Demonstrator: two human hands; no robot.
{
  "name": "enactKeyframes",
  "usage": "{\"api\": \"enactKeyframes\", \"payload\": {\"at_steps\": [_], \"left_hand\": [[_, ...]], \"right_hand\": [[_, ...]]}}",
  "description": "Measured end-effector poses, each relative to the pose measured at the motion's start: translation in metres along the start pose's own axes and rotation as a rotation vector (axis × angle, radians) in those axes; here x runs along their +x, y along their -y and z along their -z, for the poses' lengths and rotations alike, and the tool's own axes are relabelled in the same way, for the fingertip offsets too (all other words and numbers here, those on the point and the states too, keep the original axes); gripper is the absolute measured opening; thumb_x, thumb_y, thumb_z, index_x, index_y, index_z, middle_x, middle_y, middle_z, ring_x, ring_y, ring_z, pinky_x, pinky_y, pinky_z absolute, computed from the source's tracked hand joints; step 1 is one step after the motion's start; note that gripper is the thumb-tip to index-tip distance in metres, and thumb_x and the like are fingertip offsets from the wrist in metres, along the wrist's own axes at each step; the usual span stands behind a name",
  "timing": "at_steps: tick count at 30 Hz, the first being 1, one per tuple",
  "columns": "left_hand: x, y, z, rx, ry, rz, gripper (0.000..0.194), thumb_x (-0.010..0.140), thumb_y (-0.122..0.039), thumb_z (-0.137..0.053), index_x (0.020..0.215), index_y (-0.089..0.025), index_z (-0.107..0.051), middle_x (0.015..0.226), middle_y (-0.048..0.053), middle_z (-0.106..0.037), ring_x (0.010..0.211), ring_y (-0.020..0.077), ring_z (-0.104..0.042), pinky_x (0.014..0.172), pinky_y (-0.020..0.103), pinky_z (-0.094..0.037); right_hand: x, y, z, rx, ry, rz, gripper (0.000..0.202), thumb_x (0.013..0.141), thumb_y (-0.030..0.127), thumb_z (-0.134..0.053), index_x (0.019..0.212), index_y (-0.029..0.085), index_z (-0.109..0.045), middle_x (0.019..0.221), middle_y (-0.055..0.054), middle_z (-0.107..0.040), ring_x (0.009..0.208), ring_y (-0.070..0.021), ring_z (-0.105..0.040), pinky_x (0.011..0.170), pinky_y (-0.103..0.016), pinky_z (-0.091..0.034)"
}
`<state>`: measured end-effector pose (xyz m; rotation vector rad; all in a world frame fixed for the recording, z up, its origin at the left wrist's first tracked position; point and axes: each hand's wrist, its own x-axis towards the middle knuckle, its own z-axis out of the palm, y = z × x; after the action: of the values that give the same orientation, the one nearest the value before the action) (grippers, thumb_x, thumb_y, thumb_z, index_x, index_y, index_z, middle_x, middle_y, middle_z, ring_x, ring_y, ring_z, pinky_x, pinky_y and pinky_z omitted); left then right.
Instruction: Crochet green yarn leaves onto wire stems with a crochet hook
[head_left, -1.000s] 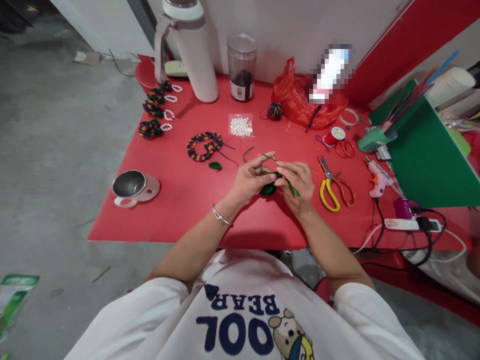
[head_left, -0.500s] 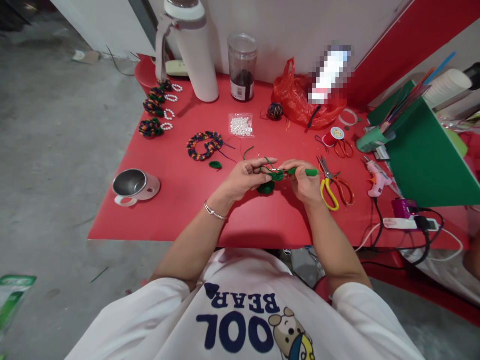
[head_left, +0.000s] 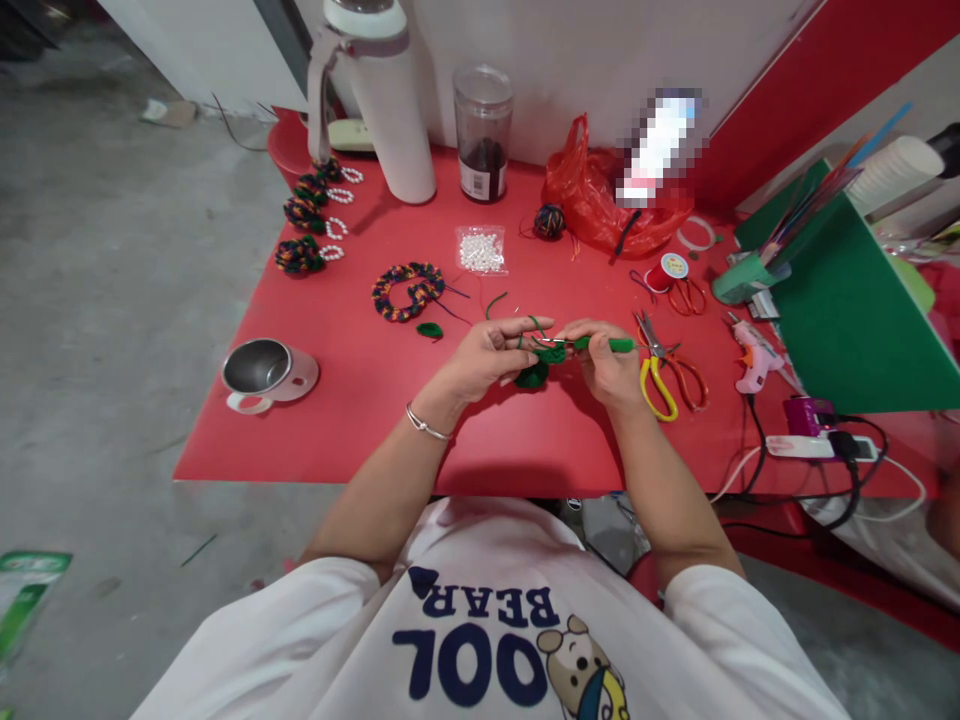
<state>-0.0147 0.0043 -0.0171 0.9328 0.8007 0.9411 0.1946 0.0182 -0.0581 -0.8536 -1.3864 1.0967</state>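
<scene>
The left hand (head_left: 487,358) pinches the small green knitting (head_left: 553,355) between thumb and fingers, in front of the person above the red table (head_left: 375,420); the right hand (head_left: 613,372) grasps the hook (head_left: 619,345) by its green handle; a green yarn ball (head_left: 532,377) sits just below the knitting.

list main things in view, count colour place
table: one, red, centre
crochet piece: one, green, centre
crochet hook: one, green-handled, centre
near yarn ball: one, green, centre
leaf piece: one, green, left
crochet ring: one, multicoloured, left
bead loops: four, white, left
bead packet: one, white, centre
mug: one, pale, left
flask: one, white, back
tumbler: one, clear, back
bag: one, red, back
spool: one, red, right
cutters: one, yellow-handled, right
glue gun: one, pink, right
left hand: one, bare, holding crochet piece
right hand: one, bare, holding crochet hook
</scene>
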Motion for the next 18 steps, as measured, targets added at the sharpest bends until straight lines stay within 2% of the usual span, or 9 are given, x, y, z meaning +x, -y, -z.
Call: {"api": "enactKeyframes", "payload": {"at_steps": [3, 7, 11, 14, 16, 18], "left_hand": [[0.001, 0.001, -0.004, -0.015, -0.016, -0.016, 0.059, 0.064, -0.024, -0.092, 0.121, -0.014, -0.077, 0.082, 0.006, -0.077, 0.045, 0.0032, -0.043, 0.042, 0.02, -0.027], [0.005, 0.005, -0.009, -0.06, -0.086, -0.072, 0.054, 0.064, -0.037, -0.097, 0.11, -0.015, -0.08, 0.076, 0.004, -0.075, 0.056, 0.0082, -0.058, 0.049, 0.02, -0.038], [0.009, 0.012, -0.008, -0.083, -0.126, -0.097, 0.054, 0.059, -0.035, -0.1, 0.104, -0.014, -0.08, 0.072, 0.001, -0.072, 0.065, 0.0108, -0.065, 0.062, 0.023, -0.049], [0.009, 0.015, -0.005, -0.095, -0.087, -0.067, 0.059, 0.057, -0.032, -0.1, 0.109, -0.013, -0.079, 0.077, 0.004, -0.076, 0.069, 0.0134, -0.069, 0.068, 0.026, -0.053], [0.008, 0.014, -0.004, -0.083, -0.057, -0.025, 0.062, 0.058, -0.033, -0.1, 0.113, -0.012, -0.078, 0.079, 0.006, -0.078, 0.062, 0.0119, -0.065, 0.062, 0.026, -0.05], [0.007, 0.013, -0.004, -0.051, -0.052, 0.015, 0.065, 0.06, -0.035, -0.099, 0.117, -0.012, -0.078, 0.08, 0.007, -0.079, 0.05, 0.0073, -0.054, 0.05, 0.023, -0.04]], "right_hand": [[0.001, 0.0, 0.0, 0.012, 0.006, 0.026, 0.041, 0.093, 0.066, -0.066, 0.088, 0.027, -0.078, 0.091, -0.003, -0.078, 0.083, -0.0186, -0.073, 0.075, -0.034, -0.061], [0.001, 0.002, 0.0, -0.04, 0.025, 0.041, 0.043, 0.093, 0.068, -0.064, 0.087, 0.027, -0.078, 0.089, -0.004, -0.078, 0.09, -0.0212, -0.074, 0.078, -0.036, -0.061], [0.001, 0.003, -0.001, -0.082, 0.034, 0.097, 0.037, 0.096, 0.062, -0.064, 0.089, 0.029, -0.079, 0.09, -0.003, -0.078, 0.092, -0.0203, -0.074, 0.081, -0.035, -0.061], [0.001, 0.003, -0.001, -0.114, 0.026, 0.098, 0.038, 0.098, 0.062, -0.06, 0.091, 0.029, -0.079, 0.091, -0.003, -0.078, 0.09, -0.0198, -0.074, 0.082, -0.036, -0.061], [0.001, 0.004, -0.001, -0.129, 0.019, 0.1, 0.04, 0.098, 0.063, -0.059, 0.092, 0.029, -0.079, 0.091, -0.003, -0.078, 0.091, -0.0207, -0.075, 0.086, -0.038, -0.061], [0.001, 0.005, 0.0, -0.138, 0.022, 0.107, 0.04, 0.098, 0.063, -0.059, 0.092, 0.029, -0.079, 0.091, -0.003, -0.078, 0.092, -0.0211, -0.075, 0.088, -0.039, -0.061]]}}
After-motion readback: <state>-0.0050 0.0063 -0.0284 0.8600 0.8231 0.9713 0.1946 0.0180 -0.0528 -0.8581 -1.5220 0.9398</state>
